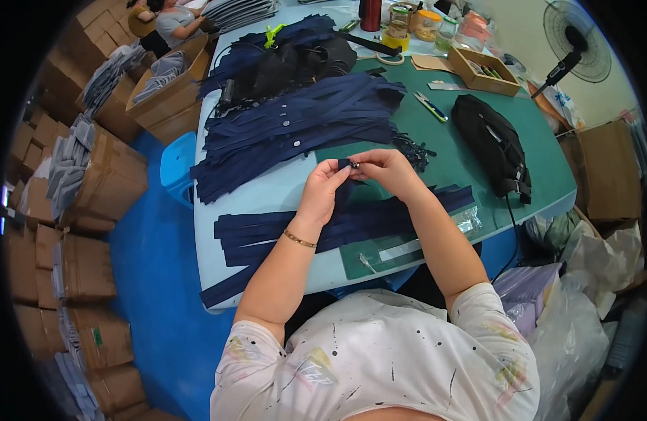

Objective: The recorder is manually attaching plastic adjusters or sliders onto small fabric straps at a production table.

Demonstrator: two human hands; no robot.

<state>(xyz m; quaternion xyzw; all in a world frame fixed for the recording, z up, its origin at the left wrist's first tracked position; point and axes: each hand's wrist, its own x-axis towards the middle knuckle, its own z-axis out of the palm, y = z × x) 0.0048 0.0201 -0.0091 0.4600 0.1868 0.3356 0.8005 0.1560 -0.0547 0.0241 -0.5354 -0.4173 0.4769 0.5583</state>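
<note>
Above the near part of the table, both of my hands meet at the end of a navy fabric strip. My left hand is closed on the strip, thumb and fingers pinching it near the end. Against that end, my right hand pinches a small dark shiny piece; its exact kind is too small to tell. More of the strip hangs below my fingers. Just beyond my hands lies a large pile of navy strips. A flatter row of strips passes beneath my forearms. Small black pieces are heaped right of my right hand.
On the green cutting mat rest snips, a black bag and a wooden tray. Jars and a red flask stand farther back. Cardboard boxes line the left; a blue stool touches the table side.
</note>
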